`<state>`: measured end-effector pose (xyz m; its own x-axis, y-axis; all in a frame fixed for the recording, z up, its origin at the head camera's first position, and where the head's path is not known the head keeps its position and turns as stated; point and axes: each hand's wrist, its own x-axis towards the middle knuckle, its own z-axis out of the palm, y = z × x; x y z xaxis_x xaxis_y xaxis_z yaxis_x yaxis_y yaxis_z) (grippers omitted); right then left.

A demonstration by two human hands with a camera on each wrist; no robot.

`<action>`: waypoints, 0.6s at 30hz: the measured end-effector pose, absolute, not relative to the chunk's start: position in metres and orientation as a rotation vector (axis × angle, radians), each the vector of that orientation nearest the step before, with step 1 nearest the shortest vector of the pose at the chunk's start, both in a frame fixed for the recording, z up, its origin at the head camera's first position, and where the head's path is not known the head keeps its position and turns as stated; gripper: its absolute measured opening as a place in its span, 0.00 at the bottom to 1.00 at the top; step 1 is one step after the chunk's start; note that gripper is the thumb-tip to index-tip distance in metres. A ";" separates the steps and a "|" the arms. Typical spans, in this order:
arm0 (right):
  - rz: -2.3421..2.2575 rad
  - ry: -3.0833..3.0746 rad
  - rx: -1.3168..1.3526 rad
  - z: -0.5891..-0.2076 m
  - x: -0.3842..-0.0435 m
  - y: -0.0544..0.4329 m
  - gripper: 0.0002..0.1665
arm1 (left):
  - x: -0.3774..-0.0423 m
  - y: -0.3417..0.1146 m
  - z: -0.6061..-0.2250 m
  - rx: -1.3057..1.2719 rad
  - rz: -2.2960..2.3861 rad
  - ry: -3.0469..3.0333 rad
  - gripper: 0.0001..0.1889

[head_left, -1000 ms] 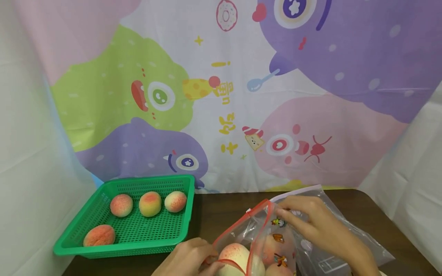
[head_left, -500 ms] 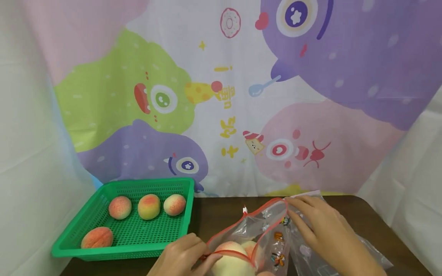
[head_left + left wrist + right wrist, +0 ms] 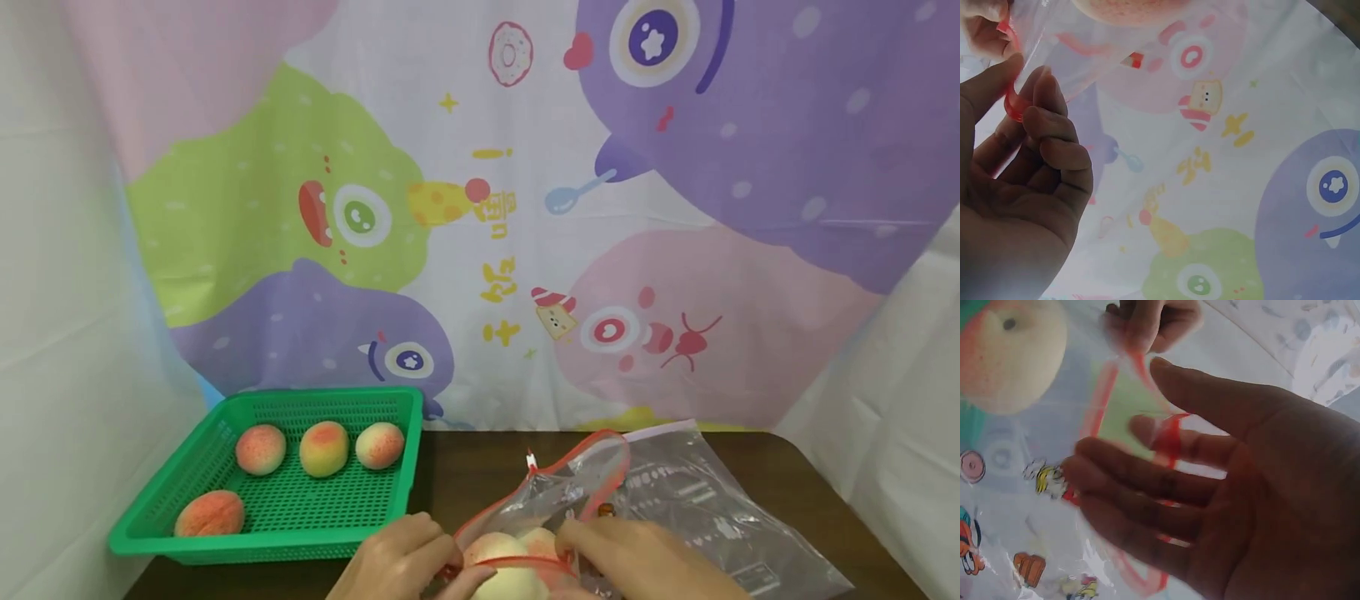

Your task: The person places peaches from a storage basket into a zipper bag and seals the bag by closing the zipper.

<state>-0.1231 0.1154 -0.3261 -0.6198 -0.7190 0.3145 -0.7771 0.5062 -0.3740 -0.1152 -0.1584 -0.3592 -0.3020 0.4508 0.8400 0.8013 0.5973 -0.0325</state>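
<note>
A clear zip bag [image 3: 558,492] with a red rim and cartoon prints stands with its mouth spread, peaches [image 3: 512,583] inside. My left hand [image 3: 397,554] pinches the near left part of the red rim between thumb and fingers, as the left wrist view also shows. At the near right of the mouth is my right hand [image 3: 641,558]. In the right wrist view its fingers [image 3: 1141,475] are extended along the red rim, the thumb apart from them. One peach [image 3: 1013,356] shows through the plastic there.
A green plastic basket [image 3: 262,546] at the left holds several peaches [image 3: 324,448]. Another clear bag [image 3: 720,508], with a pale top strip, lies flat on the dark table [image 3: 468,458] at the right. A cartoon-printed cloth [image 3: 510,383] hangs behind.
My right hand has left the far right corner of the bag's mouth and moved nearer, towards my left hand. The left hand keeps its pinch on the rim. The basket's peaches stay put.
</note>
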 end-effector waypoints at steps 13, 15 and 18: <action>0.958 -2.071 1.547 -0.321 -0.138 0.118 0.09 | -0.112 -0.184 -0.344 -1.046 -0.602 -2.497 0.05; 0.970 -2.061 1.542 -0.320 -0.138 0.117 0.12 | -0.117 -0.191 -0.344 -1.005 -0.589 -2.549 0.12; 0.986 -2.046 1.544 -0.320 -0.138 0.117 0.18 | -0.124 -0.196 -0.347 -0.944 -0.552 -2.561 0.18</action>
<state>-0.1380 0.1167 -0.3196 -0.3148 -0.6673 0.6750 -0.9437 0.1441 -0.2976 -0.1237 -0.1957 -0.3473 -0.7142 0.5348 0.4516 0.6734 0.7010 0.2349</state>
